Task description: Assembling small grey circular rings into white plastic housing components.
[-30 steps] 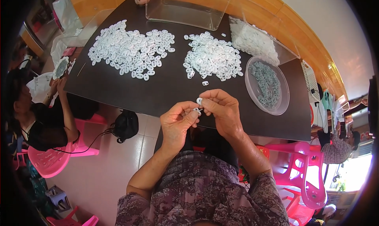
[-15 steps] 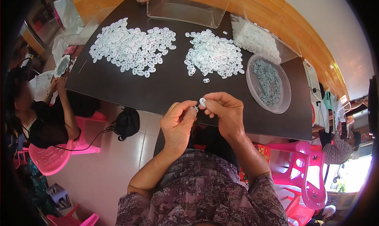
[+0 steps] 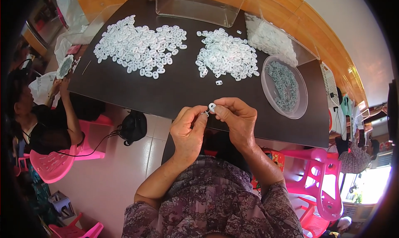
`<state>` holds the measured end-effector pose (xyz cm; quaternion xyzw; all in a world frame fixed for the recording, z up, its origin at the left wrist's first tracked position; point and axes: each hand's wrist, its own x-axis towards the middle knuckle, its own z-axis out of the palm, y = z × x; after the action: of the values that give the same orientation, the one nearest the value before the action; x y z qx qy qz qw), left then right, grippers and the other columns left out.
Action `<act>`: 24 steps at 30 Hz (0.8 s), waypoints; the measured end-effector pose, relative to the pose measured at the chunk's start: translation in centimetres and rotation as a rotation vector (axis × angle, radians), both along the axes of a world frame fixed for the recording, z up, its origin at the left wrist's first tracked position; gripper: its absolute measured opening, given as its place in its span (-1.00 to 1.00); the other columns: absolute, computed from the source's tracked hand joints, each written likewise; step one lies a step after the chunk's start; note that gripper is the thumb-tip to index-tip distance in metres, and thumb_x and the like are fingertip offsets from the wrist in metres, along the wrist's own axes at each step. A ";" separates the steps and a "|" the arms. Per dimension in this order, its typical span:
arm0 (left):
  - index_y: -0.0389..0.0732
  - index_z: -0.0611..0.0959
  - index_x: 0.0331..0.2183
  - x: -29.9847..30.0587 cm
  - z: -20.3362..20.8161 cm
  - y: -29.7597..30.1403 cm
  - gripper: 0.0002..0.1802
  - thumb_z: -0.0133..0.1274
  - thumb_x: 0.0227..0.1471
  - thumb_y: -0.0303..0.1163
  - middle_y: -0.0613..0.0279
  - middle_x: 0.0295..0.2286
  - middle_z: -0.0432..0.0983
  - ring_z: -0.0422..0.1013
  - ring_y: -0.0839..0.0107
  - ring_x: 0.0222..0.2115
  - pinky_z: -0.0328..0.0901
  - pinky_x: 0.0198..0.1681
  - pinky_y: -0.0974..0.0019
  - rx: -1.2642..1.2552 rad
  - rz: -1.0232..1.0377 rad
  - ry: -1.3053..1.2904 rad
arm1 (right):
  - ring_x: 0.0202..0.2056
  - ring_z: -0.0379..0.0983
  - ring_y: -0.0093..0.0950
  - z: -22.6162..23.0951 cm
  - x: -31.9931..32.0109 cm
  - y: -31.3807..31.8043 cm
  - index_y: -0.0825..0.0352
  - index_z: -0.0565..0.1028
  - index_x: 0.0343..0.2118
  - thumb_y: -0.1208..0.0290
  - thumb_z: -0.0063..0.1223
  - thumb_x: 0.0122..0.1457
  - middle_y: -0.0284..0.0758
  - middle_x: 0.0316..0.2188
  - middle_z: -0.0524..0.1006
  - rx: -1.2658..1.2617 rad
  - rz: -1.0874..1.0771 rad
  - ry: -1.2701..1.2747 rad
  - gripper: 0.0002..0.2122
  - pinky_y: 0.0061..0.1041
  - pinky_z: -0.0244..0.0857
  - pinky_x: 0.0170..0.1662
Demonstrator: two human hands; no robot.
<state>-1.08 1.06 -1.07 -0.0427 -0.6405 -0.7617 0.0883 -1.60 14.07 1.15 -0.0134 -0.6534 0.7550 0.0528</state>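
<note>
Over the near edge of the dark table my two hands meet, fingertips almost touching. Between the thumb and forefinger of my right hand (image 3: 237, 119) is a small white oval plastic piece (image 3: 212, 107) with a hole in it. My left hand (image 3: 187, 132) pinches a small part (image 3: 206, 113), partly hidden by the fingers, that looks whitish with a thin dark bit toward the white piece. Beyond my hands lie a broad heap of white oval pieces (image 3: 139, 45) on the left and a second heap of white pieces (image 3: 226, 55) in the middle.
A round clear tub (image 3: 304, 101) of grey-green small parts stands at the right, beside a clear bin of white pieces (image 3: 272, 40). A clear empty box (image 3: 199, 15) sits at the far edge. Another person (image 3: 45, 117) works at the left; pink stools (image 3: 316, 180) stand right.
My hands stay close together and have barely shifted. The white piece in my right fingers has turned slightly. The whole view has tilted a little.
</note>
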 end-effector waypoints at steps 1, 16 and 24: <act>-0.36 0.59 -0.33 0.0 -0.2 -0.2 -0.84 0.02 -0.04 -0.66 0.38 -0.52 0.33 0.26 0.69 -0.57 0.16 -0.54 0.61 -0.028 -0.013 0.010 | -0.47 0.34 -0.72 0.0 0.0 -0.1 0.47 0.50 -0.31 0.59 0.07 0.07 -0.40 -0.47 0.52 -0.001 -0.010 0.009 -0.88 -0.75 0.24 -0.39; -0.35 0.59 -0.36 0.1 0.2 -0.2 -0.85 0.01 -0.07 -0.67 0.38 -0.56 0.32 0.23 0.71 -0.60 0.13 -0.57 0.59 -0.014 0.005 -0.018 | -0.46 0.33 -0.73 -0.1 0.1 -0.1 0.47 0.51 -0.31 0.60 0.06 0.07 -0.42 -0.47 0.51 0.026 0.003 0.015 -0.88 -0.75 0.23 -0.39; -0.40 0.58 -0.34 0.1 0.0 -0.5 -0.85 0.01 -0.06 -0.69 0.38 -0.51 0.33 0.28 0.68 -0.54 0.19 -0.49 0.62 -0.099 -0.019 -0.003 | -0.46 0.32 -0.73 -0.3 0.1 -0.4 0.47 0.51 -0.32 0.61 0.05 0.07 -0.42 -0.48 0.51 0.031 -0.009 0.022 -0.89 -0.75 0.23 -0.39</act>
<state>-0.93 0.57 -1.05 -0.0520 -0.6773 -0.7298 0.0777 -1.50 13.69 0.81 -0.0071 -0.6642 0.7448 0.0634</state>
